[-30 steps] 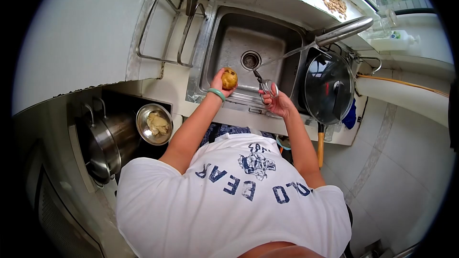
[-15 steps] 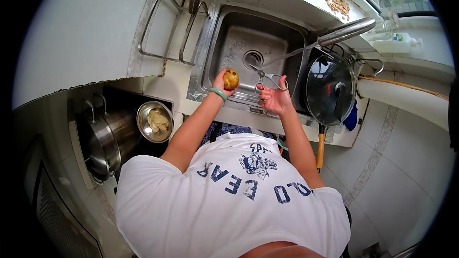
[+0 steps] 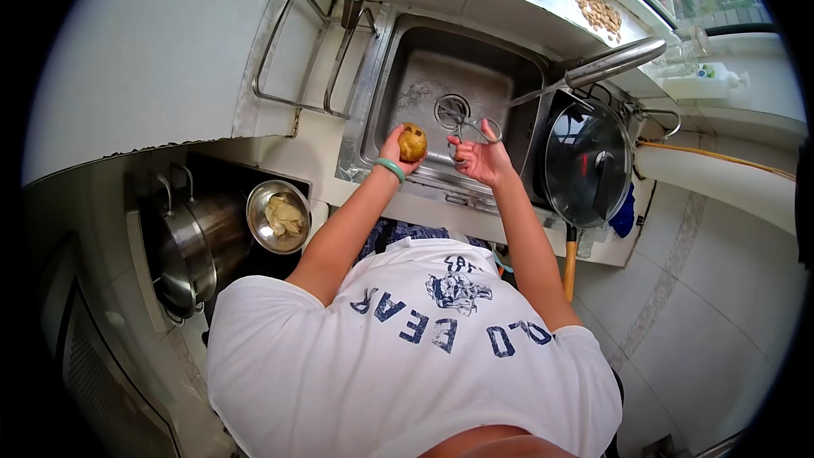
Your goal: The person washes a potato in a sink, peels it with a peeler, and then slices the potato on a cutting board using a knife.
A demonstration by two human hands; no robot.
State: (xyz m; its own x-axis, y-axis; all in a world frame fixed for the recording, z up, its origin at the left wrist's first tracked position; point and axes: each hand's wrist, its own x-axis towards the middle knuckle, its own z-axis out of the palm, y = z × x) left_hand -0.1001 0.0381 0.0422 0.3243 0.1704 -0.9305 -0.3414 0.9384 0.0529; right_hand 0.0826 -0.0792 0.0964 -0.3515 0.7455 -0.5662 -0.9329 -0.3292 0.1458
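The person's left grip (image 3: 398,153) holds a round yellow-brown potato (image 3: 413,143) with dark spots. A green bracelet (image 3: 391,169) is on that wrist. The right grip (image 3: 480,159) holds silver scissors (image 3: 463,126). Both are over a big metal sink (image 3: 462,76). Water runs out of the tap (image 3: 617,63) on the right. Near it is a pan (image 3: 587,157) with a see-through lid. On the left, a shiny bowl (image 3: 257,219) has pale food (image 3: 283,216) in it. Lots of nuts (image 3: 599,13) lie by the window.

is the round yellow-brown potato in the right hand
No, the round yellow-brown potato is in the left hand, while the right hand holds the silver metal scissors.
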